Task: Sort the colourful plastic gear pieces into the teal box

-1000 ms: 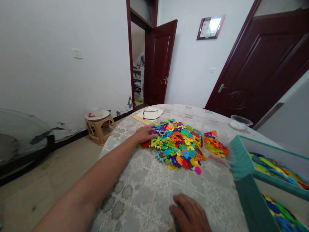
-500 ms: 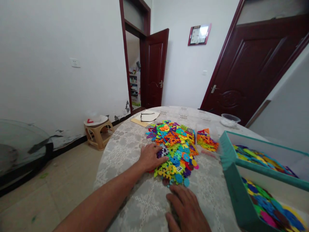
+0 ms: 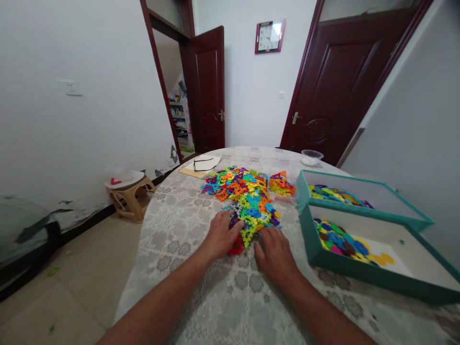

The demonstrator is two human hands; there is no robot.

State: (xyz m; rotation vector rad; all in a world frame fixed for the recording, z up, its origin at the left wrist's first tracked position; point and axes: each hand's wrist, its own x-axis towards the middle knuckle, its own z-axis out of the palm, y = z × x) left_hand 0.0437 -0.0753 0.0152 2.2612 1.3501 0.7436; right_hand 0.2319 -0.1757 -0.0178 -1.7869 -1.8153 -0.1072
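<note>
We have our left hand (image 3: 222,234) against the near left edge of the heap of colourful pieces (image 3: 247,191), thumb apart from the fingers, and our right hand (image 3: 275,249) at its near edge, fingers curled close together; we cannot tell whether either pinches a piece. The heap lies mid-table on the patterned cloth (image 3: 172,230), left of two green boxes (image 3: 359,268) holding more pieces. Glasses (image 3: 203,165) rest on paper at the far left.

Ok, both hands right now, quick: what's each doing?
Left hand: fingers on the pile's near edge; grip can't be told.
Right hand: fingers curled beside it; hold can't be told.
</note>
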